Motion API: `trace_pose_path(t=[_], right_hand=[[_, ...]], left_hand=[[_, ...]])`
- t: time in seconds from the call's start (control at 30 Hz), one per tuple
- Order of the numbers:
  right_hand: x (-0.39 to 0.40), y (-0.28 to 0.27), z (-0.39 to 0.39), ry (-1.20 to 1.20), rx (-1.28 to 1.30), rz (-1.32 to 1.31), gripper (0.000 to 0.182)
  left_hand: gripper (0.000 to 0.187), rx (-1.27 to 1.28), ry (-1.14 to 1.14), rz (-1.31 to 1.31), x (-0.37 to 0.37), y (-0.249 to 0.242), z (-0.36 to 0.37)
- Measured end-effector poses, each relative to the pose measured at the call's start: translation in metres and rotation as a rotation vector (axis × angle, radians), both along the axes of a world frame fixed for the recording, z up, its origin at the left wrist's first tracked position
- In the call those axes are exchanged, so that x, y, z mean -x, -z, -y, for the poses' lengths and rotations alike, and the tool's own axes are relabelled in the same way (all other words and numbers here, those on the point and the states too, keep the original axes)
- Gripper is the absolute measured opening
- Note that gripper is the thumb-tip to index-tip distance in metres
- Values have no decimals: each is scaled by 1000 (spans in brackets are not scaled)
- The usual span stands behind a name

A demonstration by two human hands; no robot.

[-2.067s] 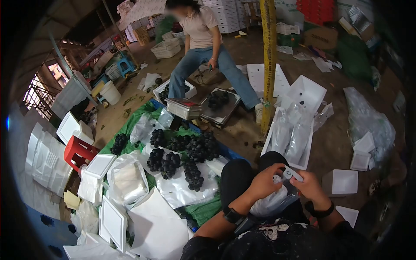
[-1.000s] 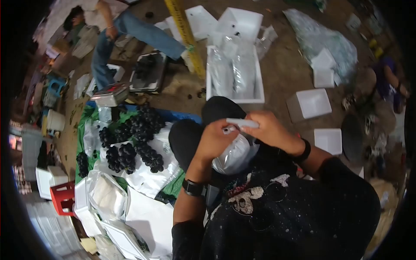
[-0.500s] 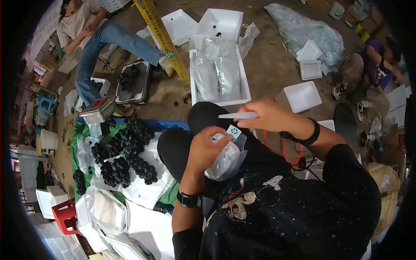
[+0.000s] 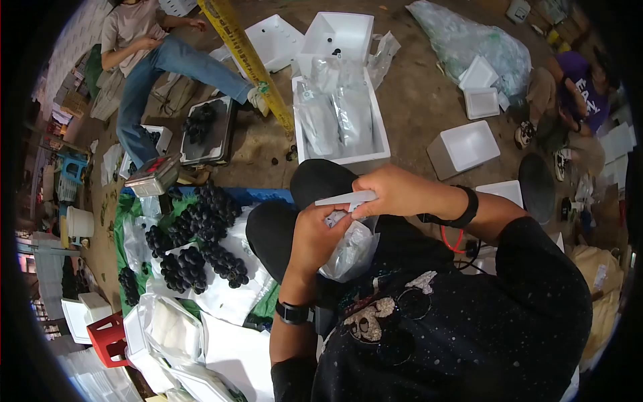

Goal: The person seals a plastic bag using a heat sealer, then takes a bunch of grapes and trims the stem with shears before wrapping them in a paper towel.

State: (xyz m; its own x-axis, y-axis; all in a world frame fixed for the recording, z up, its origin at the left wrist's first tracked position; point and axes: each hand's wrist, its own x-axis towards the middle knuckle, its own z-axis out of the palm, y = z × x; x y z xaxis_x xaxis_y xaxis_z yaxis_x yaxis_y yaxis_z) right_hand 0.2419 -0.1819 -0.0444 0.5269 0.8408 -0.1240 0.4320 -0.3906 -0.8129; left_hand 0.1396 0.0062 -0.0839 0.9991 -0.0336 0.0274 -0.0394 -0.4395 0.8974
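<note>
Glossy plastic bag (image 4: 351,249) — foam box (image 4: 382,137)

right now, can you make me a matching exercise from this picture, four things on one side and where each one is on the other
Things:
1. plastic bag
2. white strip
3. dark grapes
4. foam box

Places:
A. pinched in the right hand
B. on white sheets over the green tarp
C. gripped by the left hand over the lap
D. on the dirt floor beyond the knees, packets inside

Pairs: 1-C, 2-A, 3-B, 4-D

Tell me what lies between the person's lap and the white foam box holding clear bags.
In the head view, only a bare strip of dirt floor separates the black-trousered knee from the foam box of clear bags; nothing stands there.
</note>
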Motion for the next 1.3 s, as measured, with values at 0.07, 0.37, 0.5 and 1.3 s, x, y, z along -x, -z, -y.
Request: trace_pose_path(t=[0.07, 0.37, 0.5, 1.3], right_hand=[[2, -1, -1, 5, -9, -12, 34], [9, 16, 2, 54, -299, 302, 16], [16, 27, 8, 35, -370, 448, 17], [-17, -37, 19, -295, -62, 863, 14]], left_hand=[[23, 51, -42, 58, 0, -1, 3], [25, 135, -74, 176, -1, -9, 10], [21, 121, -9, 203, -2, -6, 5], [12, -53, 21, 89, -9, -16, 1]])
